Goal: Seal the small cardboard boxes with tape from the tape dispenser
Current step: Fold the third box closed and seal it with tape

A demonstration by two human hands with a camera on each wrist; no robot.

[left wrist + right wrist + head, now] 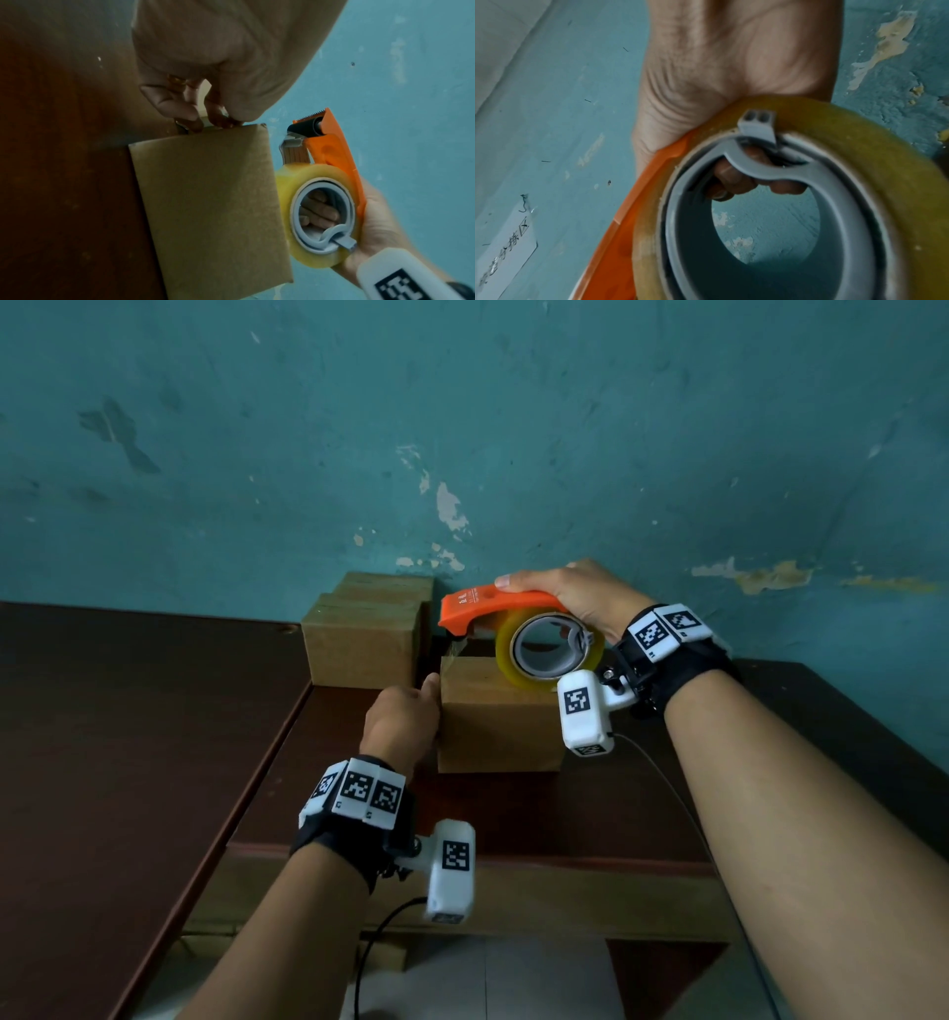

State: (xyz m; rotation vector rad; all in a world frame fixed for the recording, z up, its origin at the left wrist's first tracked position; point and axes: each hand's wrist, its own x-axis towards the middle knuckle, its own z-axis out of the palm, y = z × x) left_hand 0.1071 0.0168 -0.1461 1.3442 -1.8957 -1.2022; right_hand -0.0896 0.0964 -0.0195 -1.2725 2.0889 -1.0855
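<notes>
My right hand (575, 595) wraps its fingers around the orange plastic tape dispenser (493, 608), loaded with a yellowish clear tape roll (547, 649), just above the small brown cardboard box (495, 716) on the dark brown wooden table (128, 737). My left hand (400, 721) presses the box's left side, fingers curled; I cannot tell what they pinch. More cardboard boxes (364, 629) sit behind, partly hidden.

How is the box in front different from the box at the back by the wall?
The front box stands nearer the person; the back box sits by the wall. The left hand touches the front box's side; nothing touches the back box. The tape dispenser, held by the right hand, hangs over the front box only. Both are plain brown cardboard.
</notes>
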